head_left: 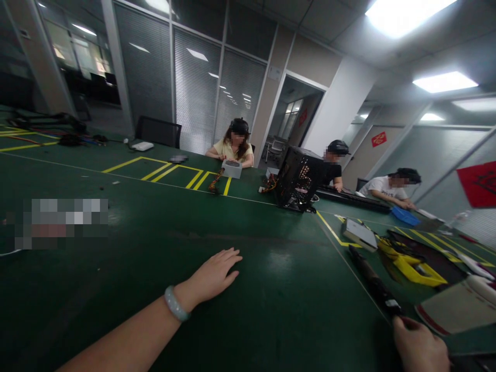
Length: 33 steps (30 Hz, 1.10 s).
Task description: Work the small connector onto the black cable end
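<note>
A green tabletop with yellow markings is filling the foreground, glass partitions standing behind. The left hand is extending forward, palm down, its fingers straightened and empty. The right hand, fingers curled, is gripping the near end of a dark rod, which is pointing forward near a yellow tray.

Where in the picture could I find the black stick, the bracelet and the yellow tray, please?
Black stick [372, 278]: head view, on the middle of its shaft.
Bracelet [176, 304]: head view, on the middle of its band.
Yellow tray [415, 277]: head view, on its near wall.
</note>
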Available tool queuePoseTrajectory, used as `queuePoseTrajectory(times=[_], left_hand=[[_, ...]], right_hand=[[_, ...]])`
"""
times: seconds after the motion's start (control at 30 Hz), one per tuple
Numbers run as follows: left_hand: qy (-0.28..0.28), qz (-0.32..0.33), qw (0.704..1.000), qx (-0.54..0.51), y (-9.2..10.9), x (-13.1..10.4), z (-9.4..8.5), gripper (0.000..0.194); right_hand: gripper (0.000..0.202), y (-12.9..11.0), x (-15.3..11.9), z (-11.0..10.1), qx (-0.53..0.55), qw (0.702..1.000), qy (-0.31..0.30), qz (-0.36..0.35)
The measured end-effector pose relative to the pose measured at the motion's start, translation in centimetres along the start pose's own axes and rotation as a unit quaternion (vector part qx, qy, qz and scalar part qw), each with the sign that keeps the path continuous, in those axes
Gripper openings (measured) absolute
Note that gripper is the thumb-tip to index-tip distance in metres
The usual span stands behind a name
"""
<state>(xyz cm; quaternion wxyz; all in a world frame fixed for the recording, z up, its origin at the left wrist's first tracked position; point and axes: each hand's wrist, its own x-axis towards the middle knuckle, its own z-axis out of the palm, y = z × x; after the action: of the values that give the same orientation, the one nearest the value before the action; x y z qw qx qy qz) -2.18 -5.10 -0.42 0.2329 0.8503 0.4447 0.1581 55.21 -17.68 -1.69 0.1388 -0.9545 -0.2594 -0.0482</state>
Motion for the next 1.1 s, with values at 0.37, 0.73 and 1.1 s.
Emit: queuePoseTrajectory(times=[0.37,0.73,1.1], left_hand=[[-0.001,-0.001,1.0,-0.008,-0.4,0.0,0.1,0.051],[0.008,0.014,1.0,-0.012,-0.4,0.0,0.1,0.05],[0.003,0.004,1.0,-0.016,-0.4,0.0,-0.1,0.05]], right_hand=[[0.063,-5.1,-1.0,-0.8,0.026,0.998,0.024,-0.061],[0.083,-5.6,3.8,1.8,0.03,0.998,-0.051,0.038],[0.067,-4.4,0.8,2.7,-0.003,1.0,0.019,-0.001]])
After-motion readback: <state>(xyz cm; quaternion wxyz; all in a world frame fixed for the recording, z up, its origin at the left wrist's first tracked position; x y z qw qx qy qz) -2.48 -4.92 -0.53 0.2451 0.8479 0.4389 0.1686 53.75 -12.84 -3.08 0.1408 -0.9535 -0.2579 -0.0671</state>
